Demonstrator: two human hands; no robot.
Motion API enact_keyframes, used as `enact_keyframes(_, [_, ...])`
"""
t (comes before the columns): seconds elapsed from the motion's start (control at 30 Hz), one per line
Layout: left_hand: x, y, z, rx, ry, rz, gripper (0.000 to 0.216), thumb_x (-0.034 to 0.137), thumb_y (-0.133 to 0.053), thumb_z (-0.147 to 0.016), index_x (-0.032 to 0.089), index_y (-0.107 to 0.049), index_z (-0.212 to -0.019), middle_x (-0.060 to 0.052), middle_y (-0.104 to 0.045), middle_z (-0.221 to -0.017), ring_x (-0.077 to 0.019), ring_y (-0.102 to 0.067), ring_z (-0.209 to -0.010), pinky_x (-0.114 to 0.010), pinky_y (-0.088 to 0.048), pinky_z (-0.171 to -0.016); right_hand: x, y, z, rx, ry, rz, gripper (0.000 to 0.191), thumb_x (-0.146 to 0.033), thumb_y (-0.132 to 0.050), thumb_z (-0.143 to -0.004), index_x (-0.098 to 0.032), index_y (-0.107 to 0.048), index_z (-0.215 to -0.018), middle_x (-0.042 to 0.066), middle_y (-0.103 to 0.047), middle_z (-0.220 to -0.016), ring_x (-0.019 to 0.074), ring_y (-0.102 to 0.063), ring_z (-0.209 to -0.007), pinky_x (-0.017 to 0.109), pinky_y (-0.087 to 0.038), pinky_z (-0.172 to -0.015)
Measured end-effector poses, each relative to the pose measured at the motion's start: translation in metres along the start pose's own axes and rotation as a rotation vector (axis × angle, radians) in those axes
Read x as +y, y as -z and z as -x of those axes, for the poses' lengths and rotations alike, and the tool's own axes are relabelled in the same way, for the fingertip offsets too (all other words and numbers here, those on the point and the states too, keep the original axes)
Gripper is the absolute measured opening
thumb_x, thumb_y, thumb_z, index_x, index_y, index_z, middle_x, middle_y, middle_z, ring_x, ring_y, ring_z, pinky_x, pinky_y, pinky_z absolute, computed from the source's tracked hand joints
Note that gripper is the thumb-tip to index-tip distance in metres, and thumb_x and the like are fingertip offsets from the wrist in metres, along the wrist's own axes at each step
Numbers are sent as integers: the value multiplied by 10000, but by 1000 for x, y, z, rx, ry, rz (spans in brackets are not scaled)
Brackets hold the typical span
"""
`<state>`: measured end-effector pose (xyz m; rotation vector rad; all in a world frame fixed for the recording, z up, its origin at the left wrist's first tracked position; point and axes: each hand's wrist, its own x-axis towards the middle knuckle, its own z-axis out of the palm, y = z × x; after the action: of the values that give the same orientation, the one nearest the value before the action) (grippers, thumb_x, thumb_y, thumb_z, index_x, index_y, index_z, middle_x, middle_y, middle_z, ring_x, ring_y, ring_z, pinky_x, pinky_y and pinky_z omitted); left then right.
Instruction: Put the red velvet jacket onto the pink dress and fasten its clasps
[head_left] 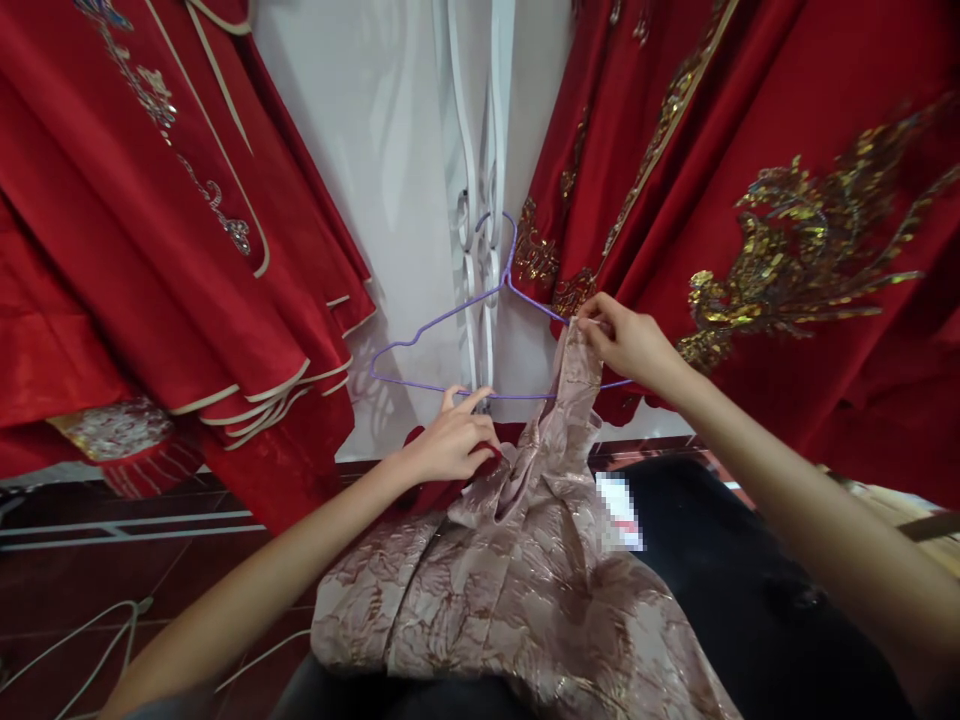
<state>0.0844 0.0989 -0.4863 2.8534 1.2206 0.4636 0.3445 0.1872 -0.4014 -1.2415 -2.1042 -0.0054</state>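
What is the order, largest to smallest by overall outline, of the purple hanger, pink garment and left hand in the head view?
1. Pink garment, perhaps enlarged by nearness
2. Purple hanger
3. Left hand

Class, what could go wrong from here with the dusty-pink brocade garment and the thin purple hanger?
The right hand pinches one shoulder of the dusty-pink, shiny brocade garment at the thin purple hanger; if released early, it might slip off.

The neckline's other side sits low by the left hand, below the hanger's bottom bar, so uneven weight could tilt the hanger.

The garment's lower part spreads low, so it might brush the dark red tiled floor.
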Motion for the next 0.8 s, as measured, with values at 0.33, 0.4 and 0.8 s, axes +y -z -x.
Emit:
enact_keyframes(0.33, [-33,7,13,173,183,47,151,210,-589,-841,264,-713,-910,10,-742,-978,-261,-520,-1237,-540,-169,-1088,16,-61,29,92,-8,-228,291,-422,-294,-974,-230,-502,-909,66,-641,-823,227,-611,-746,326,-430,-711])
enact_keyframes(0.4, [-29,4,11,159,175,71,151,205,-590,-837,266,-714,-898,15,-744,-971,-259,-508,-1253,-534,-155,-1093,15,-65,27,182,-18,-209,302,-410,-300,-974,-227,-512,-861,69,-639,-811,224,-598,-743,324,-414,-713])
enact_keyframes(0.8, [-1,-23,-22,167,93,161,185,176,-590,-825,278,-728,-895,-5,-739,-941,-293,-393,-1354,-587,-125,-1093,21,-50,9,295,-8,-47,288,-382,-331,-978,-214,-559,-925,67,-674,-801,237,-615,-746,314,-351,-690])
